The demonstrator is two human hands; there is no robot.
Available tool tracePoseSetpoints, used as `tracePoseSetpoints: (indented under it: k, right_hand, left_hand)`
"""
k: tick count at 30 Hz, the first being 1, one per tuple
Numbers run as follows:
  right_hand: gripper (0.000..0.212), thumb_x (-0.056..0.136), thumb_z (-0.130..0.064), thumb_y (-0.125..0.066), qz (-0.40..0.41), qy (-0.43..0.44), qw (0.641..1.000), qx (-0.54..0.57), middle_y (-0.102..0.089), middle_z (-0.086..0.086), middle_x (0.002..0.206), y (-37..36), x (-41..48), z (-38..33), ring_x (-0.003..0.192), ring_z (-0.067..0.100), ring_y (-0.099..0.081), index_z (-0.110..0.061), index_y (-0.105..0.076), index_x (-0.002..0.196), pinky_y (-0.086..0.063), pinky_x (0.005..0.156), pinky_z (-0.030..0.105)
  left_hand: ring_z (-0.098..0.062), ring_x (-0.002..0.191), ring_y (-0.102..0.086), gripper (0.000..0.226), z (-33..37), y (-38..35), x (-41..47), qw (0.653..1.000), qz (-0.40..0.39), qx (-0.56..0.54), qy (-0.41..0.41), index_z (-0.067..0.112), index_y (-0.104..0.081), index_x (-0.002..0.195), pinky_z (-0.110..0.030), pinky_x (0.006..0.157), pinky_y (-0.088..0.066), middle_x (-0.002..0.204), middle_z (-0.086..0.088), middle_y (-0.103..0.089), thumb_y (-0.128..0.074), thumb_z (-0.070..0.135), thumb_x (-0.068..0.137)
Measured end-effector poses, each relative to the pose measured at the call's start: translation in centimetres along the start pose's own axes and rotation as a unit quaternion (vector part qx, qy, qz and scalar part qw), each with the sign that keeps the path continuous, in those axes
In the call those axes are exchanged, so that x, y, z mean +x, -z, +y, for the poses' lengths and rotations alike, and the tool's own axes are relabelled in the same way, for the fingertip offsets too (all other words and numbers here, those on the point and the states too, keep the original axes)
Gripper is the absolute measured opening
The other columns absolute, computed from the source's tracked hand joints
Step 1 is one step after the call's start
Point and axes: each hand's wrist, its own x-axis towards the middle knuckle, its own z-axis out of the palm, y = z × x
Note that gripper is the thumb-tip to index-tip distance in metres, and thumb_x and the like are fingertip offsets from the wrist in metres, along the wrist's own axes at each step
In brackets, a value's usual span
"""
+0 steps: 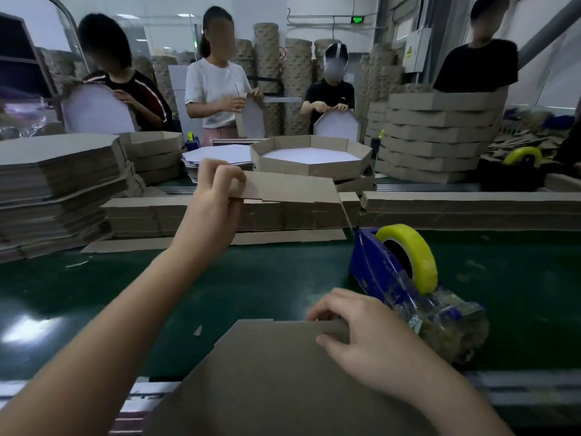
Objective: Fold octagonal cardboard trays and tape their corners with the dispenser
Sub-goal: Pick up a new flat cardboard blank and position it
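My left hand [215, 190] reaches forward and pinches the left end of a long cardboard strip [289, 187], lifted just above a stack of flat strips [176, 215]. My right hand [355, 325] grips the far right edge of a flat octagonal cardboard sheet [267, 379] lying at the near edge of the green table [251, 278]. A blue tape dispenser [386, 272] with a yellow tape roll [415, 256] stands just right of my right hand. A folded octagonal tray [311, 160] with a white inside sits behind the strips.
A tall pile of flat octagonal sheets [56, 177] fills the left. More strip stacks [471, 209] run along the right. Stacked finished trays [437, 136] rise at the back right. Several people across the table hold trays. Another dispenser [522, 158] sits far right.
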Motion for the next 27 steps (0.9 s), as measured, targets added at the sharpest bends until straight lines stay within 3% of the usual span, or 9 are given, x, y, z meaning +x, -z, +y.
tracePoseSetpoints:
  k: [3, 5, 7, 10, 12, 15, 18, 21, 27]
  right_hand:
    - [0.041, 0.086, -0.054, -0.058, 0.027, 0.023, 0.998, 0.06, -0.052, -0.03, 0.111, 0.2, 0.1, -0.7, 0.107, -0.01, -0.05, -0.047, -0.051, 0.125, -0.045, 0.096, 0.025]
    - [0.055, 0.078, -0.07, -0.052, 0.065, 0.054, 0.972, 0.221, -0.055, -0.031, 0.12, 0.7, 0.3, -2.3, 0.113, -0.009, -0.052, -0.052, -0.047, 0.129, -0.044, 0.099, 0.026]
    - [0.059, 0.074, -0.078, -0.051, 0.083, 0.087, 0.911, 0.394, -0.059, -0.019, 0.129, 1.3, 0.8, -4.2, 0.119, 0.002, -0.056, -0.051, -0.053, 0.125, -0.045, 0.101, 0.034]
    - [0.055, 0.083, -0.06, -0.058, 0.184, 0.07, 0.804, 0.562, -0.071, 0.008, 0.113, 1.8, 1.5, -6.5, 0.108, 0.025, -0.066, -0.016, -0.067, 0.115, -0.052, 0.094, 0.048]
    - [0.035, 0.088, -0.043, -0.056, 0.281, 0.025, 0.776, 0.564, -0.074, 0.013, 0.095, 2.1, 1.7, -7.3, 0.093, 0.03, -0.07, -0.012, -0.071, 0.095, -0.057, 0.084, 0.047]
    - [0.027, 0.096, -0.03, -0.053, 0.357, -0.002, 0.781, 0.512, -0.075, 0.003, 0.086, 2.5, 1.3, -7.1, 0.084, 0.018, -0.072, -0.014, -0.07, 0.083, -0.057, 0.072, 0.032]
    - [0.03, 0.1, -0.026, -0.049, 0.414, 0.005, 0.777, 0.473, -0.075, -0.005, 0.082, 4.2, 0.1, -6.1, 0.078, 0.01, -0.072, -0.023, -0.071, 0.08, -0.055, 0.066, 0.025]
    - [0.037, 0.095, -0.031, -0.051, 0.464, 0.011, 0.767, 0.443, -0.07, -0.015, 0.07, 6.8, -1.6, -5.2, 0.065, 0.003, -0.068, -0.041, -0.07, 0.065, -0.056, 0.06, 0.023]
    - [0.03, 0.095, -0.036, -0.051, 0.519, -0.06, 0.738, 0.427, -0.071, -0.009, 0.072, 8.5, -5.7, -2.4, 0.066, 0.013, -0.07, -0.031, -0.067, 0.07, -0.057, 0.054, 0.025]
  left_hand:
    - [-0.025, 0.101, -0.044, 0.034, 3.0, 2.8, -0.3, 0.997, 0.067, -0.013, -0.034, 0.009, -0.046, 0.112, -0.023, 0.085, -0.038, 0.112, -0.025, -0.045, -0.051, -0.007, 0.082]
    - [-0.023, 0.101, -0.045, 0.036, 5.5, 4.3, -0.8, 0.995, 0.074, -0.026, -0.056, 0.012, -0.046, 0.111, -0.023, 0.084, -0.038, 0.11, -0.023, -0.047, -0.046, 0.001, 0.077]
    - [-0.023, 0.1, -0.048, 0.035, 7.9, 5.1, -1.6, 0.995, 0.06, -0.025, -0.081, 0.014, -0.047, 0.113, -0.03, 0.081, -0.045, 0.11, -0.019, -0.048, -0.049, 0.004, 0.079]
    - [-0.031, 0.103, -0.053, 0.04, 10.0, 5.3, -2.8, 0.993, 0.047, -0.015, -0.106, 0.013, -0.051, 0.121, -0.043, 0.078, -0.052, 0.114, -0.019, -0.051, -0.059, 0.0, 0.083]
    - [-0.029, 0.113, -0.053, 0.059, 10.5, 5.0, -3.9, 0.994, 0.037, -0.059, -0.088, 0.011, -0.05, 0.133, -0.042, 0.091, -0.05, 0.124, -0.016, -0.05, -0.062, -0.008, 0.078]
    - [-0.015, 0.125, -0.048, 0.08, 10.6, 4.2, -6.3, 0.994, 0.013, -0.107, -0.009, 0.022, -0.024, 0.15, -0.021, 0.1, -0.041, 0.141, -0.003, -0.043, -0.063, 0.005, 0.082]
    - [-0.024, 0.12, -0.053, 0.096, 9.4, 3.1, -9.3, 0.997, -0.022, -0.066, 0.034, 0.025, -0.018, 0.151, -0.032, 0.092, -0.049, 0.141, -0.005, -0.047, -0.068, -0.003, 0.074]
    - [-0.029, 0.11, -0.056, 0.072, 7.9, 2.8, -11.0, 0.999, -0.02, -0.001, 0.038, 0.013, -0.032, 0.148, -0.041, 0.085, -0.053, 0.134, -0.01, -0.054, -0.053, 0.006, 0.08]
    - [-0.03, 0.087, -0.058, 0.057, 6.7, 2.9, -11.9, 0.996, -0.043, 0.073, 0.018, 0.008, -0.048, 0.138, -0.037, 0.069, -0.05, 0.108, -0.013, -0.066, -0.041, 0.01, 0.082]
